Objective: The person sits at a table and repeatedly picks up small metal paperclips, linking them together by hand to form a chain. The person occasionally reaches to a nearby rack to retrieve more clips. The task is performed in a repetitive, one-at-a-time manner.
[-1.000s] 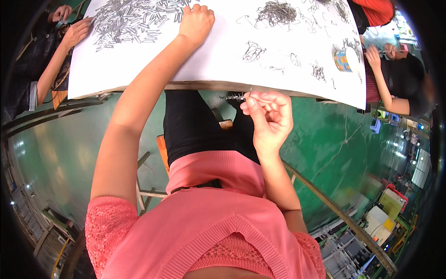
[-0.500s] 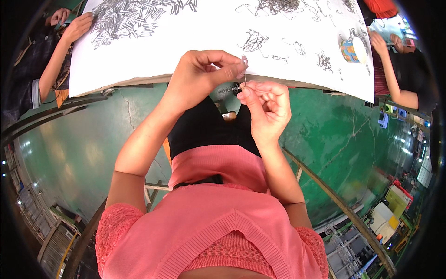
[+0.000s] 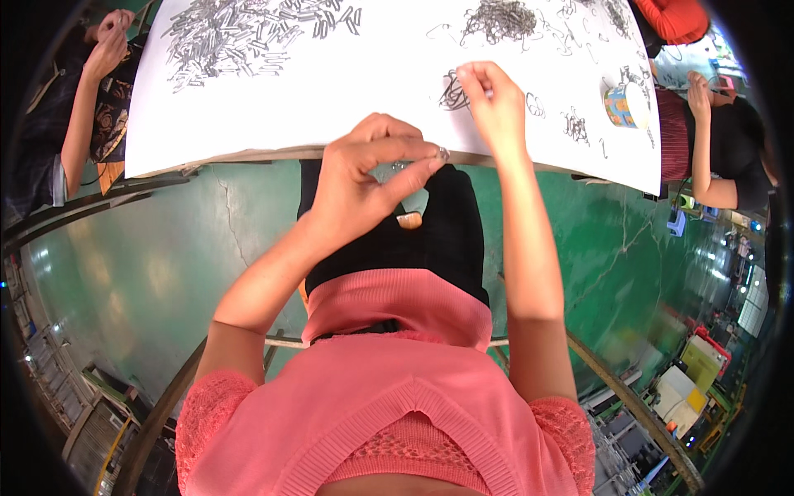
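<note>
My left hand (image 3: 372, 169) is closed in a pinch in front of the table's near edge. Between its thumb and forefinger sits a small shiny metal piece (image 3: 444, 154), mostly covered by the fingertips. Over the tabletop, my right hand (image 3: 499, 103) has its thumb and forefinger pressed together beside a small tangle of dark bent wires (image 3: 452, 93). Whether a wire is in that pinch cannot be made out.
On the white tabletop (image 3: 331, 99) lie a heap of narrow metal clips (image 3: 219, 41), a pile of bent wires (image 3: 503, 21), smaller wire clusters (image 3: 576, 126) and a patterned paper cup (image 3: 626, 106). Other people's hands (image 3: 107, 50) show at the table's left and right sides.
My right hand has left my left hand and reached forward and right to the small wire tangle. My left hand has come slightly nearer to me, still pinching the metal piece.
</note>
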The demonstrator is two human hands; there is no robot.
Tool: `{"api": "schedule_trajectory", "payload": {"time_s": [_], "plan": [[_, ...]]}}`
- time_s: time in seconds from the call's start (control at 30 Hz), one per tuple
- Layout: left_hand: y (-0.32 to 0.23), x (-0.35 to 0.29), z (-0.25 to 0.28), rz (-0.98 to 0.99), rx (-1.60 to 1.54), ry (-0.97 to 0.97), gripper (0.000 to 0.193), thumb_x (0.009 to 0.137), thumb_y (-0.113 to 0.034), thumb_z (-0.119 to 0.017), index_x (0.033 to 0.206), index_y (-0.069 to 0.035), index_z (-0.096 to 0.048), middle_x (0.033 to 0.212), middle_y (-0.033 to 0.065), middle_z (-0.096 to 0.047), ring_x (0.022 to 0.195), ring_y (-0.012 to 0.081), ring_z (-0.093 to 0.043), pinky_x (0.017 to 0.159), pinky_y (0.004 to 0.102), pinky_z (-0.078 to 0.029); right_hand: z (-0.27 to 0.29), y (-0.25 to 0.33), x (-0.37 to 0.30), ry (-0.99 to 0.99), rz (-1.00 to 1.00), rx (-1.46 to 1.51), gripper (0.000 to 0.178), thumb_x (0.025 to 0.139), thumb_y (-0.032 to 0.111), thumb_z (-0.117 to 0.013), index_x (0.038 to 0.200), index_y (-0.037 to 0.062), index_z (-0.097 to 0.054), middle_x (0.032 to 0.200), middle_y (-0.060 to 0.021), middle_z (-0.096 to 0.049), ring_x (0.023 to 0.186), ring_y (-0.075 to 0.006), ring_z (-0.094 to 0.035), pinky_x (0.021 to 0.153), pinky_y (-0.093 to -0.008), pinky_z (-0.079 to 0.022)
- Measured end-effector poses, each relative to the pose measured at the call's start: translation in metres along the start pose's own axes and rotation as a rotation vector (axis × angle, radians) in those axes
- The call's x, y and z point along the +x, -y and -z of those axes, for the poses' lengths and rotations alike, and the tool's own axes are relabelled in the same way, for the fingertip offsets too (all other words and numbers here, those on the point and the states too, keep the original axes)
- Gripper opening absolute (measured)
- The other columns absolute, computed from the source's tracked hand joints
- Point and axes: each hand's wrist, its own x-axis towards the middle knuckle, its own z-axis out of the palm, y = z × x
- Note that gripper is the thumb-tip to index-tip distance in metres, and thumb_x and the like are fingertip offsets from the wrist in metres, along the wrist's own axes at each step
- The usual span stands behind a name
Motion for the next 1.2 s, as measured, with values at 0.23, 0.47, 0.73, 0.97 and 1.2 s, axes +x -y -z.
{"api": "schedule_trajectory", "payload": {"time_s": [0.23,0.47,0.73,0.97,1.2], "plan": [[-0.006,-0.008,-0.004,-0.020,0.017,-0.014,0.014,0.077,-0.003,-0.071,0.090,-0.004,-0.072,0.085,0.0051,-0.063,0.078,0.0129,-0.058,0.070,0.0250,-0.047,-0.029,-0.002,0.111,0.339,-0.186,-0.724,0.021,0.083,0.025,-0.061,0.091,0.0064,-0.068,0.099,-0.0114,-0.067,0.097,-0.0287,-0.062,0.081,-0.0370,-0.049],[0.007,-0.011,-0.003,-0.019,0.037,-0.077,0.015,0.074,-0.006,-0.072,0.090,-0.005,-0.071,0.081,0.0054,-0.064,0.077,0.0170,-0.059,0.066,0.0282,-0.048,0.000,0.004,0.089,0.468,-0.391,0.178,0.022,0.089,0.024,-0.057,0.093,0.0028,-0.062,0.075,-0.0028,-0.058,0.068,-0.0134,-0.052,0.060,-0.0284,-0.041],[0.011,-0.012,-0.010,-0.057,0.086,-0.145,0.016,0.073,-0.006,-0.073,0.089,-0.006,-0.071,0.075,0.0040,-0.061,0.070,0.0165,-0.056,0.060,0.0281,-0.045,0.039,0.074,-0.067,0.287,-0.344,0.880,0.010,0.091,0.015,-0.058,0.092,0.0048,-0.060,0.098,-0.0030,-0.056,0.093,-0.0100,-0.048,0.084,-0.0235,-0.037],[0.008,-0.012,-0.016,-0.092,0.137,-0.174,0.018,0.072,-0.006,-0.073,0.090,-0.006,-0.071,0.074,0.0034,-0.060,0.068,0.0169,-0.055,0.057,0.0275,-0.044,0.023,0.084,-0.100,0.052,-0.274,0.819,0.008,0.091,0.009,-0.057,0.093,0.0017,-0.058,0.107,-0.0052,-0.051,0.101,-0.0129,-0.047,0.090,-0.0264,-0.037],[0.012,-0.012,-0.016,-0.248,0.186,-0.165,0.014,0.074,-0.005,-0.071,0.088,-0.005,-0.070,0.078,0.0056,-0.060,0.071,0.0192,-0.056,0.060,0.0289,-0.045,0.000,0.087,-0.107,-0.171,-0.007,0.574,0.006,0.093,0.008,-0.052,0.094,0.0015,-0.053,0.107,-0.0107,-0.048,0.098,-0.0160,-0.048,0.084,-0.0274,-0.041]]}}
